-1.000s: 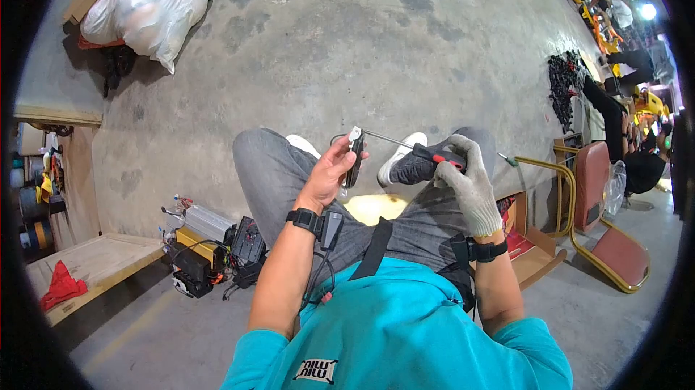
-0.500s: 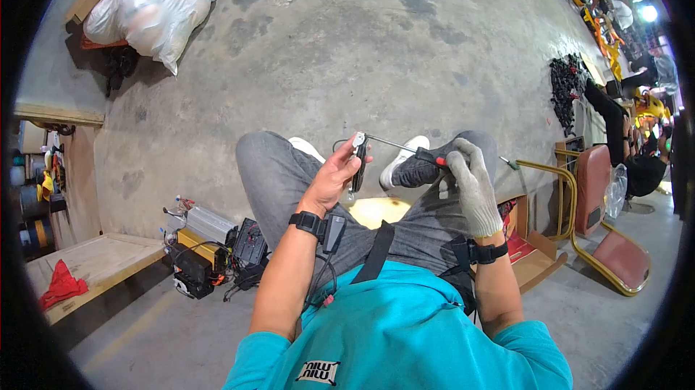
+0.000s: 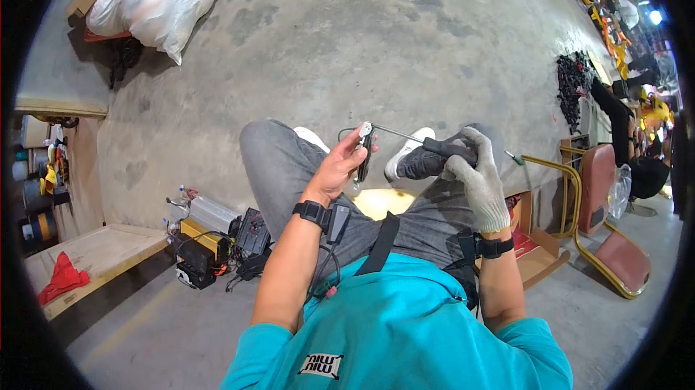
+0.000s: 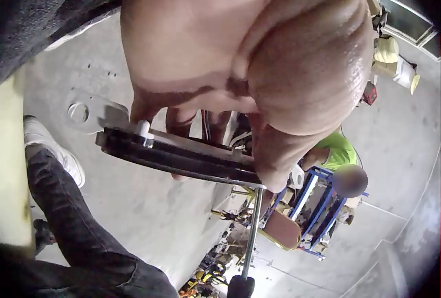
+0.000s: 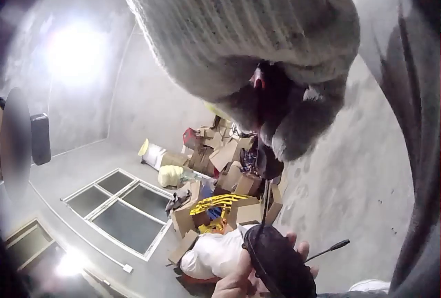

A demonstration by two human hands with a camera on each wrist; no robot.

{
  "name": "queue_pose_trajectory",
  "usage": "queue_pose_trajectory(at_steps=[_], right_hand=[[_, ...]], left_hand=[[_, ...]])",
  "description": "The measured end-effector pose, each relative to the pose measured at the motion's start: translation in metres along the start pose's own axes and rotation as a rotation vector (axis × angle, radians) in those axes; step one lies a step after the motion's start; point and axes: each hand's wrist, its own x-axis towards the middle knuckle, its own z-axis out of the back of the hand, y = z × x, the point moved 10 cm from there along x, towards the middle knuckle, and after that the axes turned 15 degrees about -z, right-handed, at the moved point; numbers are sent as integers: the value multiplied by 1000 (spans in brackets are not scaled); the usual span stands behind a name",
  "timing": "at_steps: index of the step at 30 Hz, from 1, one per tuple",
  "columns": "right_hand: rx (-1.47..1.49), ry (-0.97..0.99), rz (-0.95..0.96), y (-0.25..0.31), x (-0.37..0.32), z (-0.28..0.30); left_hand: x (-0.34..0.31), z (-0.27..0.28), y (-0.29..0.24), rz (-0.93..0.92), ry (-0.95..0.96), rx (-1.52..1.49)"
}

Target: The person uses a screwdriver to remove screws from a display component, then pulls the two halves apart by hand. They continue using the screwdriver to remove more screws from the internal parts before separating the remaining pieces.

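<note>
My bare left hand holds a flat, elongated black part between thumb and fingers, over my lap. Along that part runs a pale metal bracket, with a round-holed tab sticking out at one end. My right hand, in a pale knitted glove, grips a screwdriver by its dark handle. Its long metal shaft reaches across to the left, and the tip meets the part's end beside my left thumb. In the right wrist view the glove hides most of the handle.
Electrical units with wires lie on the floor to my left, near a low wooden board with a red cloth. An open cardboard box and a chair stand to the right. A white sack sits far left.
The gloved fingers straightened along the screwdriver handle, then curled round it again, with the handle turned. Tip and part stayed together, and the left hand kept its hold.
</note>
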Motion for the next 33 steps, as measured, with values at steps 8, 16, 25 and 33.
queue_pose_trajectory(at_steps=[8, 16, 25, 33], right_hand=[[7, 5, -136, -13, -6, 0], [96, 81, -294, -22, -3, -3], [33, 43, -208, -8, -5, -6], [26, 24, -93, -10, 4, -6]], left_hand=[[-10, -1, 6, 27, -23, 1], [-9, -4, 5, 24, -13, -26], [-7, -1, 6, 12, -15, -40], [0, 2, 4, 22, -18, -31]])
